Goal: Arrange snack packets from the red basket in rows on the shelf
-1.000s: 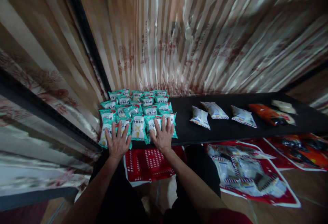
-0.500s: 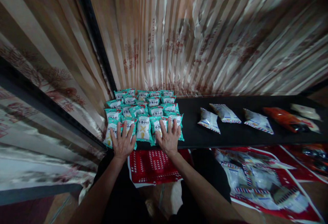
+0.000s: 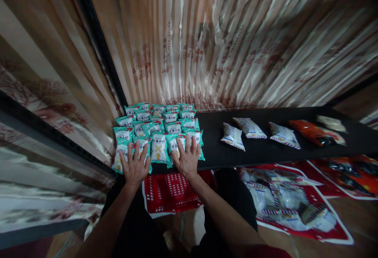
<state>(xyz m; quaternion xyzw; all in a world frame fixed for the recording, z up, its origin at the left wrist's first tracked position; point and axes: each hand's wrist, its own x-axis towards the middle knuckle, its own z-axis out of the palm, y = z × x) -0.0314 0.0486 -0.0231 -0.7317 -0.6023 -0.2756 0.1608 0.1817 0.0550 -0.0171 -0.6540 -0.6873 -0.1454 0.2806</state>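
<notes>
Several rows of teal-and-white snack bags (image 3: 160, 148) lie packed together at the left end of a black shelf (image 3: 212, 148). My left hand (image 3: 135, 167) rests flat on the front-left bags, its fingers spread and pointing away from me. On the front-right bags lies my right hand (image 3: 187, 159), also palm down with spread fingers. Between the two hands one front bag shows whole. Neither hand grasps a bag; parts of the bags under the palms are hidden.
Right along the shelf lie white snack bags (image 3: 250, 128), an orange bag (image 3: 308, 131) and a pale packet (image 3: 330, 124). Below are a red basket (image 3: 174, 193) and another red basket (image 3: 339, 226) holding white bags. Striped curtains (image 3: 165, 34) hang behind; a dark post (image 3: 97, 41) stands left.
The view has shifted slightly, so the shelf and bags appear a little farther left. Both hands stay flat on the same front bags, with little visible change in the rows.
</notes>
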